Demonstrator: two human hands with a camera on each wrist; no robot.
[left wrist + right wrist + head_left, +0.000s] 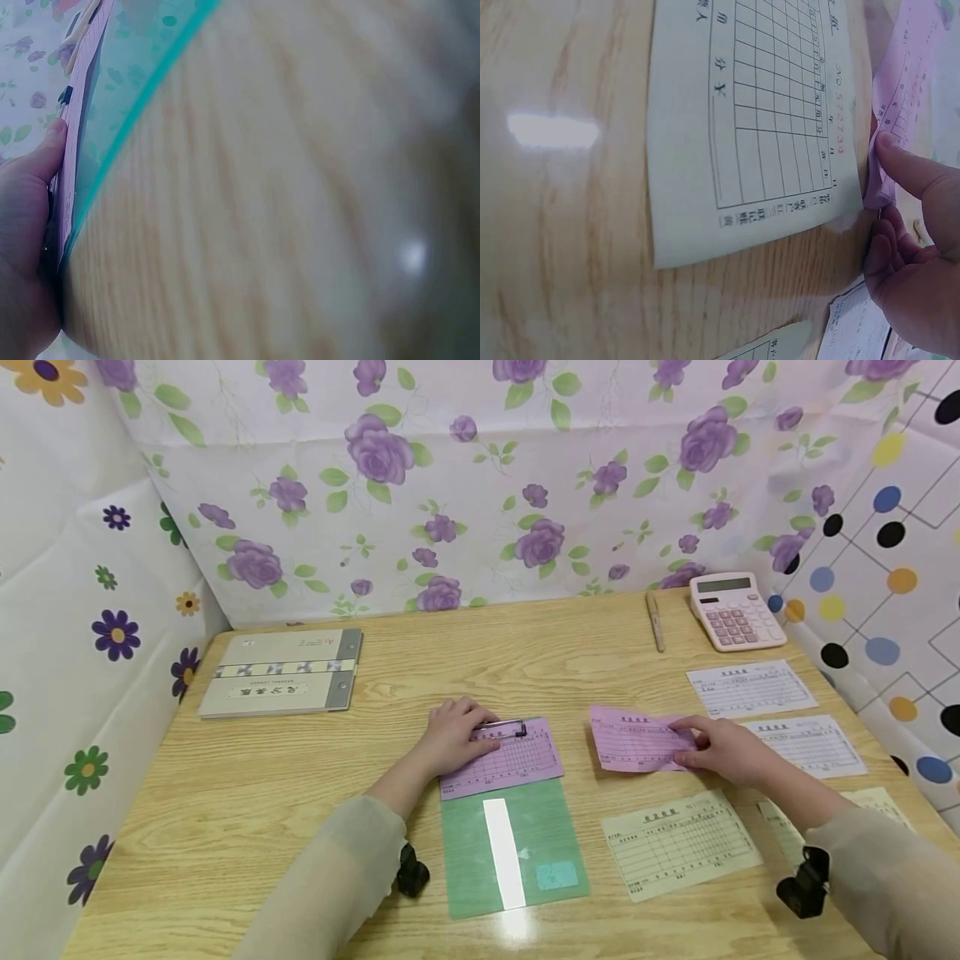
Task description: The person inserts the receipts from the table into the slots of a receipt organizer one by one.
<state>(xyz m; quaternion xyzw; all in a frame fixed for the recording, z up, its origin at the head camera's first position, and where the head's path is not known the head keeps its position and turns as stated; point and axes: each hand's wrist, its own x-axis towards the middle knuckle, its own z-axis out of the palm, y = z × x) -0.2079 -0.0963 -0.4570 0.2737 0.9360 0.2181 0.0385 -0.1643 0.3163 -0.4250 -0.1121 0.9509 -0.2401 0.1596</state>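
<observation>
A green translucent clipboard (555,835) lies on the table with a pink receipt slip (510,768) on its upper part, under the metal clip (517,728). My left hand (457,735) grips the clipboard's upper left corner at the clip, its thumb lying over the pink slip. In the left wrist view the fingers are hidden. My right hand (723,747) pinches the right edge of another pink receipt slip (630,743) between thumb and fingers. That slip is creased, its right side raised toward the hand, to the right of the clipboard.
Pale yellow slips (678,843) lie in front of and under the right forearm. Two white slips (753,687) lie at the right. Farther back are a pink calculator (738,612) and a pen (656,622). A grey ledger book (281,689) lies at the back left.
</observation>
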